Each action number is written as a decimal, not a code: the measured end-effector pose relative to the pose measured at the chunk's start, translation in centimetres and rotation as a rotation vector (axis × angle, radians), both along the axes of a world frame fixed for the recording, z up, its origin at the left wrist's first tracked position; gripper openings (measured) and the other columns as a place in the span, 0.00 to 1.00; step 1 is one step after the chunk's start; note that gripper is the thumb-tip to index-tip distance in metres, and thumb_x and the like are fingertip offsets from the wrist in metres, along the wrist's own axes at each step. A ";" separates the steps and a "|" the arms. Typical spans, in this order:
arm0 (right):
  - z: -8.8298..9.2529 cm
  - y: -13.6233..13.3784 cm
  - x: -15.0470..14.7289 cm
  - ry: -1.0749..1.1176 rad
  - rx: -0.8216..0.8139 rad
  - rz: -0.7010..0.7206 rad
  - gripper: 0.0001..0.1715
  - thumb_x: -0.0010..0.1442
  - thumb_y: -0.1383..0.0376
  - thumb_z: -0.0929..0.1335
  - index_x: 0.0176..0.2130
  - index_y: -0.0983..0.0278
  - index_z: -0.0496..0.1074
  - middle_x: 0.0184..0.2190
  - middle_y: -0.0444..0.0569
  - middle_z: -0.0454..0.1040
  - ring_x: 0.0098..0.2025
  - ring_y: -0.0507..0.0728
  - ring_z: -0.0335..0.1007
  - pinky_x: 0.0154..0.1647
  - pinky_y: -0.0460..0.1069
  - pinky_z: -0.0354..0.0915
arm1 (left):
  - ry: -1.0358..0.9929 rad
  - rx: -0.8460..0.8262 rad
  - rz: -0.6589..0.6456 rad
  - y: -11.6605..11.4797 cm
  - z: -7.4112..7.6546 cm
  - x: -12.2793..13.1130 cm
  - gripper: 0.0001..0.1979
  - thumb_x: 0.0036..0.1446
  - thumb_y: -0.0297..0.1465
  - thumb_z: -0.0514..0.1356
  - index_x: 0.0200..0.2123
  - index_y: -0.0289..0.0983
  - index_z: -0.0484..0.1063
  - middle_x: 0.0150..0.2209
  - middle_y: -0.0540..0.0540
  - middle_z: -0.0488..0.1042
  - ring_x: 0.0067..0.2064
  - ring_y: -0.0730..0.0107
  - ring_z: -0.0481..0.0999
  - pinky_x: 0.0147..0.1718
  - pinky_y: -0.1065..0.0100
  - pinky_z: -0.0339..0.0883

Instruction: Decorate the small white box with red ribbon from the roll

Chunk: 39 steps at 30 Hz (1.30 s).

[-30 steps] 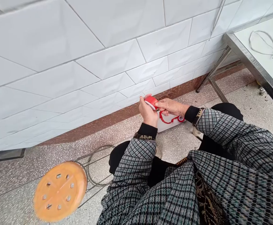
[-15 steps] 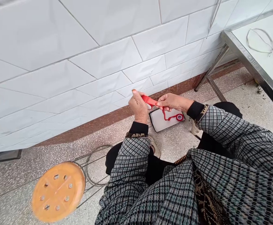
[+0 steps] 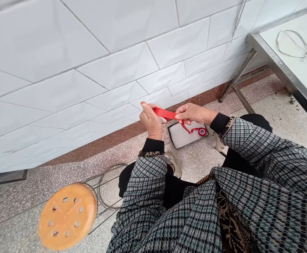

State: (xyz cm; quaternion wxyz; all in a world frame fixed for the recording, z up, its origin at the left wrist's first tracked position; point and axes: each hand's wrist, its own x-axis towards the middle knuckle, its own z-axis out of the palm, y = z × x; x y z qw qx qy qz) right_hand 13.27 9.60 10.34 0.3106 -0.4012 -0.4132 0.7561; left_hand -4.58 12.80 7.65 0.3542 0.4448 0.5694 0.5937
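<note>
My left hand (image 3: 152, 122) is closed around a roll of red ribbon, whose white side (image 3: 164, 119) shows partly behind the fingers. From it a red strip (image 3: 166, 113) stretches across to my right hand (image 3: 191, 114), which pinches it between thumb and fingers. Below the right hand, a narrower red strip (image 3: 186, 128) hangs down and leads to a small red roll (image 3: 202, 131) with a pale centre. That roll lies at the right end of a shallow, dark-edged box or lid (image 3: 178, 136) with a white inside, set on the floor between my feet.
A white tiled wall (image 3: 121, 70) rises in front of me. To the left stands a round orange stool (image 3: 68, 219) with holes in its seat and metal legs. At the right, a metal-framed table (image 3: 282, 59) carries a loose pale cable (image 3: 298, 56).
My left hand has moved a little left, away from the right hand, and a longer stretch of red ribbon shows between them. The right hand keeps its pinch.
</note>
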 end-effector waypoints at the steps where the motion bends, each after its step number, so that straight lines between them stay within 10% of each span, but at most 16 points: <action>1: 0.0 0.0 -0.1 -0.005 0.000 -0.011 0.12 0.69 0.72 0.70 0.31 0.68 0.73 0.20 0.42 0.75 0.14 0.43 0.58 0.13 0.38 0.55 | -0.018 -0.011 0.000 -0.1 0.1 0.1 0.35 0.70 0.57 0.48 0.20 0.40 0.70 0.20 0.49 0.65 0.25 0.71 0.67 0.29 0.67 0.62; 27: -0.4 -0.7 -1.5 0.007 -0.007 -0.154 0.16 0.71 0.74 0.69 0.30 0.67 0.70 0.19 0.40 0.72 0.14 0.44 0.58 0.13 0.38 0.56 | 0.114 0.063 0.088 0.0 0.9 0.2 0.36 0.71 0.58 0.45 0.22 0.39 0.70 0.22 0.47 0.68 0.26 0.69 0.70 0.29 0.67 0.64; 39: -0.3 -0.7 -2.4 -0.022 0.003 -0.144 0.17 0.71 0.75 0.69 0.29 0.66 0.69 0.19 0.39 0.72 0.14 0.44 0.60 0.14 0.39 0.59 | -0.292 -0.072 0.060 0.1 1.0 1.2 0.36 0.67 0.62 0.47 0.22 0.39 0.65 0.22 0.49 0.66 0.23 0.73 0.68 0.21 0.70 0.61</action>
